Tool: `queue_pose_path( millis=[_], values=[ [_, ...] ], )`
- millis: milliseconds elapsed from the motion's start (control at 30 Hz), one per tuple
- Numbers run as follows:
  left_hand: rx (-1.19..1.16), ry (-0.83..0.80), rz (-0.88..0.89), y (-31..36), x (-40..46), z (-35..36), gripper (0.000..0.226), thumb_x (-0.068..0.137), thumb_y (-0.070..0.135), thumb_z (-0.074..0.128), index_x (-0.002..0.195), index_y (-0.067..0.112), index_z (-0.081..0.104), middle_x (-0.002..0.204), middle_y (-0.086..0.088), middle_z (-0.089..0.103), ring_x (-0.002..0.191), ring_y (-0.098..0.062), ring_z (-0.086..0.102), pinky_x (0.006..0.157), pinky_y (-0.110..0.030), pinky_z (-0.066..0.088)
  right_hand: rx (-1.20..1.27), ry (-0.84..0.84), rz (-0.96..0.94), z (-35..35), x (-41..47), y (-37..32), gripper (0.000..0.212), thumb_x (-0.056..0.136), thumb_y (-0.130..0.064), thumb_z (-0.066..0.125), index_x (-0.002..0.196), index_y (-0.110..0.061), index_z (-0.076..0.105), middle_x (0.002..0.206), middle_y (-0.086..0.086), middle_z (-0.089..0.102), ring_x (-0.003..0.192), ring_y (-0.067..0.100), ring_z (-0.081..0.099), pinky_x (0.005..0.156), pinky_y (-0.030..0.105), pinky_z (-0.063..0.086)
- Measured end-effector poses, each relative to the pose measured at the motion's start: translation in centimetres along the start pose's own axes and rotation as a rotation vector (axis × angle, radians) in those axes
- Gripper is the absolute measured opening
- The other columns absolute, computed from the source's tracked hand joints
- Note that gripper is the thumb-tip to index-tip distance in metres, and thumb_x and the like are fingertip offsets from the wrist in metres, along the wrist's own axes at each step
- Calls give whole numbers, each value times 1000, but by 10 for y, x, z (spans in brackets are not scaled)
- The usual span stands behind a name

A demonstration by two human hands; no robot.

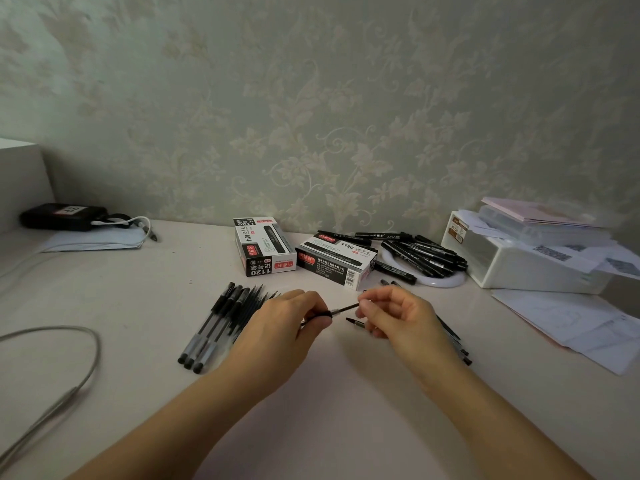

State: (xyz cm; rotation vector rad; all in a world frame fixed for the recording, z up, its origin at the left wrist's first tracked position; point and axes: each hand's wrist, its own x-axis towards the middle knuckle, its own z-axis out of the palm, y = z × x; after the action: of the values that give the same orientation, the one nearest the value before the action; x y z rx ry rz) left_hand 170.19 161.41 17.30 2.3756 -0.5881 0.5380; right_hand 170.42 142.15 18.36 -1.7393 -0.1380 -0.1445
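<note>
Largely the left hand (287, 327) hides the pen (344, 309) it grips.

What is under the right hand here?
Dark pens lie on the desk under the right hand, their ends showing past the wrist. The hand covers the rest, so their count is unclear.

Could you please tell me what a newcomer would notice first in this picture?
The two hands meet in the middle: the left hand grips a pen while the right hand pinches its thin far end. Left of them lies a row of pens; behind lie two black boxes, with a heap of markers to their right.
</note>
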Motion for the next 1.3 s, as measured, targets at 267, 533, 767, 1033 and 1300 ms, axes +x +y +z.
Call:
queue_pose_path(
  millis=[267,533,767,1033,1300],
  values=[
    [-26,-56,18,4,-2,-2,23,98,28,50,118,40,53,84,16,54,76,-1,50,70,-22,43,-48,-18,27,-2,1,-1,8,90,-14,68,97,-17,70,78,-2,75,66,1,65,63,14,52],
    [7,-26,-36,5,-1,-5,25,99,25,46,117,37,60,89,9,54,80,-11,54,72,-35,47,-30,167,31,-11,7,7,5,88,-16,71,89,-21,72,76,-2,75,61,0,62,58,13,50],
    [-1,-28,-60,4,-2,-3,25,98,26,48,116,38,60,86,12,52,82,-11,54,73,-32,46,-637,-68,-230,-1,-1,11,8,86,-17,70,86,-25,72,75,-13,64,71,-4,58,62,6,43],
    [2,-33,-62,3,-2,-1,26,98,27,48,117,39,60,87,13,52,83,-9,53,74,-31,47,-867,-194,-395,2,-3,16,15,87,-12,64,96,-21,73,83,-13,53,74,1,51,67,7,38],
    [-72,41,2,5,0,-1,27,96,26,52,118,40,61,87,12,58,79,-7,56,71,-35,50,-267,-85,-90,6,-3,4,6,89,-28,70,89,-24,75,81,-4,74,69,6,67,67,15,51]
  ],
)
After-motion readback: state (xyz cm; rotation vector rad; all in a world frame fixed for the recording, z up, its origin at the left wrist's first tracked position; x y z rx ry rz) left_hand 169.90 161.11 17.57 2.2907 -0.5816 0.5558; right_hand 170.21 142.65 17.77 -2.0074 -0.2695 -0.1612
